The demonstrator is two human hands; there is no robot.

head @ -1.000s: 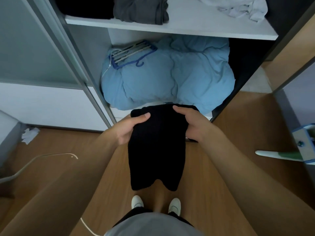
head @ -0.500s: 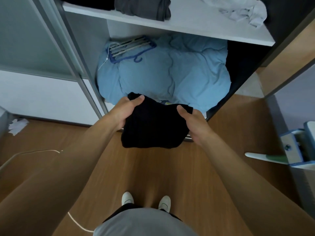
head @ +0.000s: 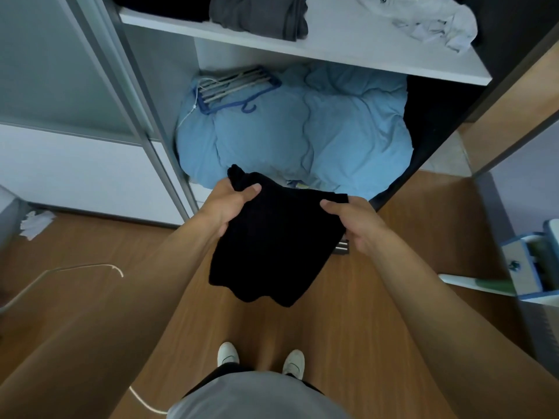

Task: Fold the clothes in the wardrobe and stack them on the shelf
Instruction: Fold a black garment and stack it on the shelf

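The wooden floor (head: pixel 90 297) fills the lower half of the frame, and the open wardrobe (head: pixel 157 122) takes up the upper half. Its lower compartment, at centre, is packed with a bulky light-blue duvet (head: pixel 317 131). A blue hanger (head: pixel 239 89) with pale bars lies on the duvet's upper left part.

Above it, the white shelf (head: pixel 348 46) runs across the top of the frame. On it are a dark pile (head: pixel 163 7) at the left, a folded grey garment (head: pixel 260 16) just beside that, and a crumpled white garment (head: pixel 432 22) well apart at the right.

The black garment (head: pixel 272 237) hangs doubled over at centre frame, in front of the wardrobe's lower opening and above the floor, outside any compartment. The hands are apart, one at each upper corner of it. The left hand (head: pixel 230 207) grips the upper left corner with its thumb on top. The right hand (head: pixel 357 225) pinches the upper right edge, also thumb on top.

At the right edge stands a blue-and-white box (head: pixel 526 267); what it holds is unclear. A pale cable (head: pixel 60 273) curves across the floor at the left, near crumpled paper (head: pixel 34 223). White shoes (head: pixel 228 353) show at bottom centre.
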